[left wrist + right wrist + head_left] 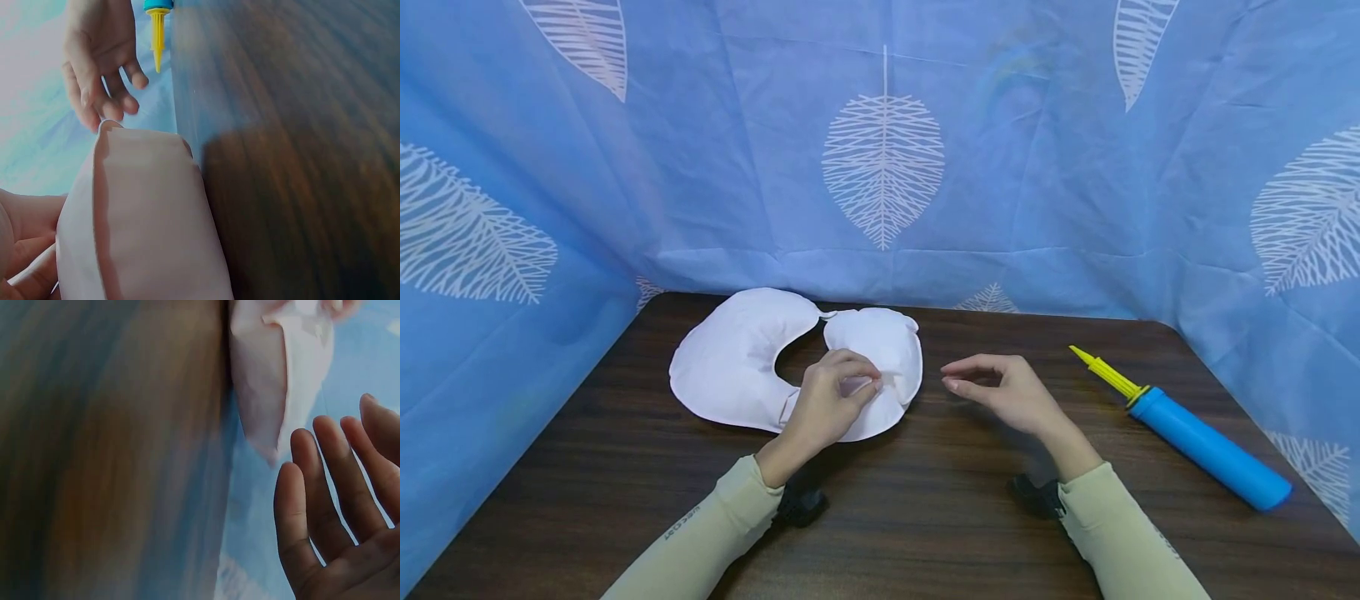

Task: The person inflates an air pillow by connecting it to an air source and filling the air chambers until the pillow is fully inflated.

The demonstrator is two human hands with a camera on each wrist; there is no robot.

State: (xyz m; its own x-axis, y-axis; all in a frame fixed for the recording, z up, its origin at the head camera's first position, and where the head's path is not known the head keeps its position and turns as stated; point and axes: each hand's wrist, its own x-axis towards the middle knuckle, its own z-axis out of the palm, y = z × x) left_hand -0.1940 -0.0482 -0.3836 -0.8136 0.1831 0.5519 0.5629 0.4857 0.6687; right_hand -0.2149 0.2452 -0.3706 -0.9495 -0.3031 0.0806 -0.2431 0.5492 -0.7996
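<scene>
A white inflatable neck pillow [722, 367], plump and U-shaped, lies on the table left of centre. My left hand [831, 396] is over its right arm, thumb and fingertips pinched together at the pillow's surface. What small part sits between those fingertips is hidden. In the left wrist view the pillow's seamed side [156, 206] stands beside the fingers. My right hand [1007, 392] hovers just right of the pillow, holding nothing, its fingers loosely bent toward it. In the right wrist view these fingers [334, 487] are spread apart, near the pillow's end [262, 375].
On the right of the dark wooden table [925, 533] lies a blue hand pump [1210, 446] with a yellow nozzle [1105, 371] pointing back left. Blue curtains [1037, 167] with white leaf prints enclose the back and both sides.
</scene>
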